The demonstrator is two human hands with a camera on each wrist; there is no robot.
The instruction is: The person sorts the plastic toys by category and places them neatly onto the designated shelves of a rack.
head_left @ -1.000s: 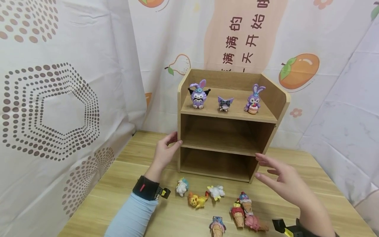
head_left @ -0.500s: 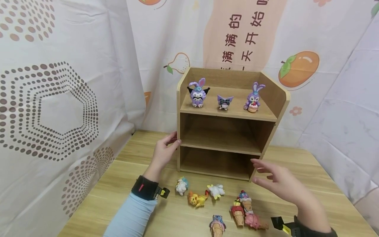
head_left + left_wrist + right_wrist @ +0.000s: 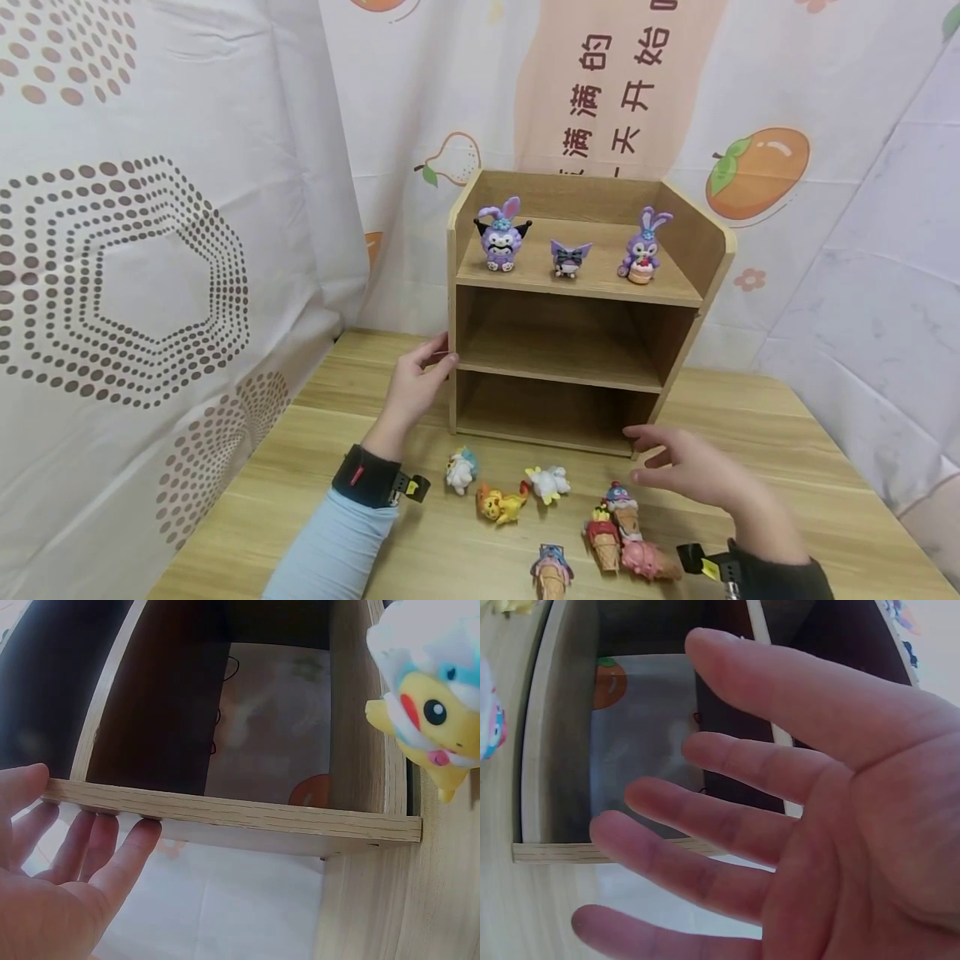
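Note:
A small wooden shelf (image 3: 558, 374) stands on the table with two open compartments under its top. My left hand (image 3: 415, 385) holds its left side panel, thumb at the front edge, fingers against the outer face. The left wrist view shows the fingertips along that panel (image 3: 247, 814). My right hand (image 3: 693, 467), fingers spread and holding nothing, hovers before the shelf's lower right corner. Ice-cream-cone figures lie nearest below it: a blue-topped one (image 3: 627, 518), a red one (image 3: 603, 540) and a pink one (image 3: 647, 560). Another cone figure (image 3: 551, 575) lies at the front.
On the shelf top stand a purple figure with black ears (image 3: 501, 240), a small purple one (image 3: 568, 259) and a purple rabbit with cake (image 3: 642, 248). A white-and-blue figure (image 3: 461, 471), a yellow-orange figure (image 3: 501, 505) and a white figure (image 3: 549, 483) lie on the table (image 3: 255, 517).
My right hand has moved down and left from beside the shelf's right panel toward the cone figures. The left hand stays on the left panel. None of the figures has moved.

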